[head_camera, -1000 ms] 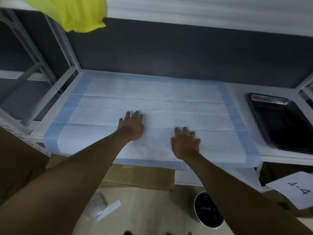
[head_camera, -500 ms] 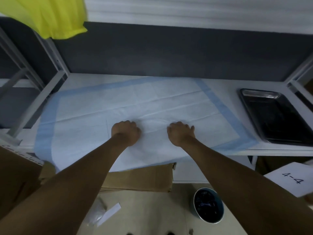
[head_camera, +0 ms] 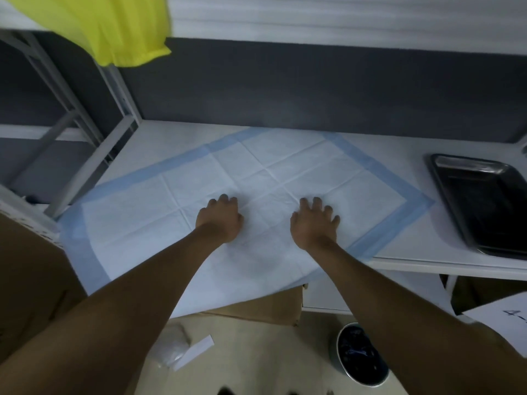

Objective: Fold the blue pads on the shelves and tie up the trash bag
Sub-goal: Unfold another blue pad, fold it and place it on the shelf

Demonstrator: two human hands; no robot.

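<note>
Blue pad (head_camera: pixel 285 178) lies unfolded and skewed on the white shelf (head_camera: pixel 413 252), both hands resting on it.

Blue-bordered and creased into a grid, the pad fills the centre of the frame, its near edge hanging over the shelf front at lower left. The left hand (head_camera: pixel 221 220) presses on the pad's middle with fingers bent and knuckles up, holding nothing; the right hand (head_camera: pixel 313 223), just beside it, lies palm down with fingers spread, gripping nothing. At the right of the frame a dark metal tray (head_camera: pixel 484 201) sits on the shelf, apart from the pad. Yellow cloth (head_camera: pixel 114 27) hangs at upper left. Below the shelf stand cardboard boxes (head_camera: pixel 256 309), and a round bin (head_camera: pixel 360 354) is on the floor at lower right.
</note>
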